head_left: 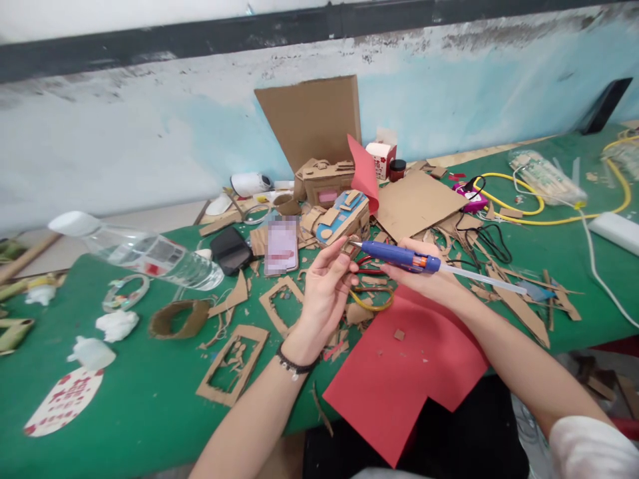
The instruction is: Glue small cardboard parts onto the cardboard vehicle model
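Note:
My right hand (417, 269) is wrapped round a blue glue gun (399, 255) with a clear glue stick jutting from its back. Its metal nozzle points left and meets a small cardboard piece (351, 246), pinched between the fingertips of my left hand (327, 283). Just below the glue gun lie scissors (374, 305) with red and yellow handles. Red paper (394, 372) spreads under my right forearm, with a small brown square (399, 334) on it. Behind my hands stands a blue and brown cardboard model (342, 216).
A clear bottle (144, 253) lies at the left near a black case (231, 251) and a phone (282, 246). Cardboard frames (233, 366) and scraps litter the green table (150, 426). A yellow cable (564, 218) runs across the right side. A cardboard sheet (417, 203) lies behind.

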`<action>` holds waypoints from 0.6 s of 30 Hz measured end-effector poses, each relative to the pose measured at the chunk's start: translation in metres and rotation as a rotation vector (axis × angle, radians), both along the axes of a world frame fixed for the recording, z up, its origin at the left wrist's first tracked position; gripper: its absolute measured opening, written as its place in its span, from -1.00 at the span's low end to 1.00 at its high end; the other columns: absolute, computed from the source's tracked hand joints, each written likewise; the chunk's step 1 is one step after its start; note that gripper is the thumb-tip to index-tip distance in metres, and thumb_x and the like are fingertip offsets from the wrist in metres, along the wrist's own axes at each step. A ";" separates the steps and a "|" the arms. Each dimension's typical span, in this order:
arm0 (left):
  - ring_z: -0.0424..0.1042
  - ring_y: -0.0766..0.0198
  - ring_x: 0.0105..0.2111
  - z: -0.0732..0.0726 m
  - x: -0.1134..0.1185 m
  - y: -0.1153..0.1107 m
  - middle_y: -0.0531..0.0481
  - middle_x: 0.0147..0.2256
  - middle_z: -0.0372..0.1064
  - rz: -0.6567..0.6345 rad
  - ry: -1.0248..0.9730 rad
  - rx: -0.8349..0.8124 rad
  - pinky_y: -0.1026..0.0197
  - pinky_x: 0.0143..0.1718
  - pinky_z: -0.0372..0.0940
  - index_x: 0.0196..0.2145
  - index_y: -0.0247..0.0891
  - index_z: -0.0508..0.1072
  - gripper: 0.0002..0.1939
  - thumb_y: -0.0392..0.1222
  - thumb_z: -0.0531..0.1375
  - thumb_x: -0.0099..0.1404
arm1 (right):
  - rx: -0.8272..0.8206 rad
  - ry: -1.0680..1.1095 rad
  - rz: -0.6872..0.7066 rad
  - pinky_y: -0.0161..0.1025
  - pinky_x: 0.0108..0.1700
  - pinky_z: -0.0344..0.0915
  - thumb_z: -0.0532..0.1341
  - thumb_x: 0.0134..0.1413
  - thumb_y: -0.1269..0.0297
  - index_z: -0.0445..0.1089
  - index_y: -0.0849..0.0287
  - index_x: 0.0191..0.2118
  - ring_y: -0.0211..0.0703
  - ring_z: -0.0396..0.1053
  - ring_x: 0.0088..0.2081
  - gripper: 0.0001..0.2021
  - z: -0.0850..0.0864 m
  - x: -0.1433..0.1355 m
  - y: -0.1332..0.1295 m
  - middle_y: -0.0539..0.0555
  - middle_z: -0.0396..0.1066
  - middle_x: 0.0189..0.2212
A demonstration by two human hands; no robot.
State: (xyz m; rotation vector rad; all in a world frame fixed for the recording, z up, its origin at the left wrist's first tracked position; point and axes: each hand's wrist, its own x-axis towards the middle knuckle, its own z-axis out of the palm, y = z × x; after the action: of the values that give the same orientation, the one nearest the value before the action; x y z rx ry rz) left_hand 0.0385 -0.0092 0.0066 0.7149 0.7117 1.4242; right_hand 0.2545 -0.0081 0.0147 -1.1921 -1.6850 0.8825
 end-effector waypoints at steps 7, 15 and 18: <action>0.28 0.57 -0.68 0.000 -0.001 -0.001 0.22 -0.56 0.44 0.002 0.002 0.012 0.51 -0.63 0.25 -0.08 -0.07 0.77 -0.55 -0.09 0.69 0.06 | 0.041 -0.005 -0.024 -0.26 -0.40 0.14 0.44 0.15 0.05 0.36 0.10 -0.41 -0.24 0.24 -0.48 -0.68 -0.001 -0.001 0.000 -0.09 0.33 -0.54; 0.15 0.63 -0.69 -0.003 -0.001 0.002 0.19 -0.47 0.49 0.007 -0.065 0.010 0.52 -0.65 0.18 -0.16 -0.09 0.76 -0.64 -0.14 0.67 0.10 | 0.019 0.026 -0.027 -0.26 -0.44 0.07 0.53 0.07 -0.08 0.29 0.08 -0.46 -0.27 0.15 -0.49 -0.52 -0.001 -0.002 0.000 -0.12 0.25 -0.56; 0.14 0.63 -0.68 -0.004 -0.002 0.002 0.18 -0.47 0.48 0.000 -0.083 -0.010 0.52 -0.64 0.18 -0.15 -0.09 0.76 -0.63 -0.15 0.68 0.08 | 0.043 -0.020 -0.045 -0.25 -0.42 0.08 0.52 0.10 -0.12 0.29 0.08 -0.45 -0.25 0.18 -0.48 -0.51 -0.003 -0.002 0.000 -0.11 0.26 -0.55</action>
State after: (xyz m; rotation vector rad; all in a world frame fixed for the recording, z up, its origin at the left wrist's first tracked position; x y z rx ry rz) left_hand 0.0367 -0.0074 0.0028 0.6443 0.6539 1.4409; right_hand 0.2524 -0.0082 0.0112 -1.2090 -1.6781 0.8057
